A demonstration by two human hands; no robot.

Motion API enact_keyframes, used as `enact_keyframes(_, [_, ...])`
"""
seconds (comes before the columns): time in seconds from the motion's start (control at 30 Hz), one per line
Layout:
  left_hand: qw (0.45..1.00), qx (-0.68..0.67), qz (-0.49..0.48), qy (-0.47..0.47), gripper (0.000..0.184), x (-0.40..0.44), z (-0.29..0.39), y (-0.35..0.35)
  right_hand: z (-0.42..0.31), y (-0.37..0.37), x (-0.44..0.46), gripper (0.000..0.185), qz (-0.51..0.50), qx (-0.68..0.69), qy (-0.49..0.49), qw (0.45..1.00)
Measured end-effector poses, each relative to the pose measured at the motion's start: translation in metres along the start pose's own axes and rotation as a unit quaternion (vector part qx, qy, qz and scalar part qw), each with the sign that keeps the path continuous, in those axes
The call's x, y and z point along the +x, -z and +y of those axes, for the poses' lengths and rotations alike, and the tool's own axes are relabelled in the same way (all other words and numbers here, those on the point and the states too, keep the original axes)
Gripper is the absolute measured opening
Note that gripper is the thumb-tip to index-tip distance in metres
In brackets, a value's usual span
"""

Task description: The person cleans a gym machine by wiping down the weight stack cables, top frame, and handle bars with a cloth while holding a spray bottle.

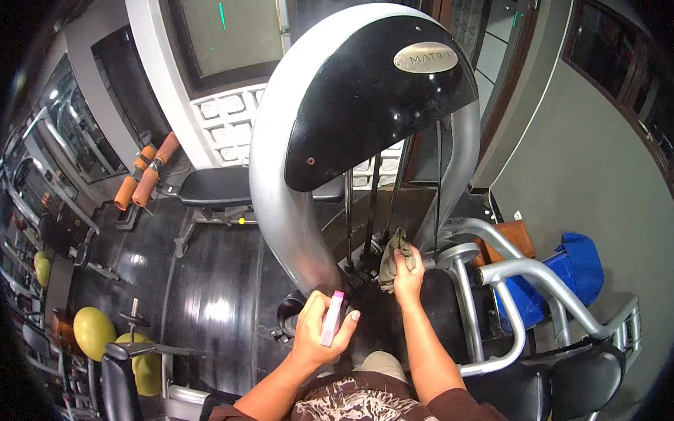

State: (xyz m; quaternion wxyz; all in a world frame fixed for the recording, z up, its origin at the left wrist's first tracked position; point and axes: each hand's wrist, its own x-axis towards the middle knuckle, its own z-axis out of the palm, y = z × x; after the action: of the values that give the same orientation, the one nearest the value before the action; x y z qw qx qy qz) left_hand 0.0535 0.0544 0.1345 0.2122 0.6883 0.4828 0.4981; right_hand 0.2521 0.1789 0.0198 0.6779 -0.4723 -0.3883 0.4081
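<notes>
Left hand [321,333] is closed around a slim pale container [331,325] with a pink end pointing away from the wearer; can't read what it is. Right hand [408,278] has a bunched grey-green cloth [389,266] gripped in its fingers, out at the dark guide rods [374,201]; can't tell if cloth touches metal. My read: cloth is wadded to make a thick pad for a tight spot, container held back toward the body so it's handy but out of the way. Both sit low at the machine's silver frame [269,126], under its black cover [370,111] with the MATRIX badge [425,58]. Floor [215,303] is dark, with bright glare patches. Left: black bench [215,185], orange rollers [147,176], yellow ball [94,333]. Right: tubular frame [531,271] with black pads [587,382], blue item [576,274] beyond, plain grey wall [599,153].
</notes>
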Motion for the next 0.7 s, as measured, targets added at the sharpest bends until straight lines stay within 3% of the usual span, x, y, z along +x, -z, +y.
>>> enact_keyframes(0.33, [0.996,0.020,0.083,0.023,0.036,0.053,0.035,-0.021,-0.046,0.007,0.035,0.026,-0.054,-0.036,0.035,0.997])
enact_keyframes(0.7, [0.981,0.074,0.176,-0.022,0.032,0.083,0.049,-0.041,-0.021,0.010,0.067,0.025,-0.110,0.001,0.010,0.994])
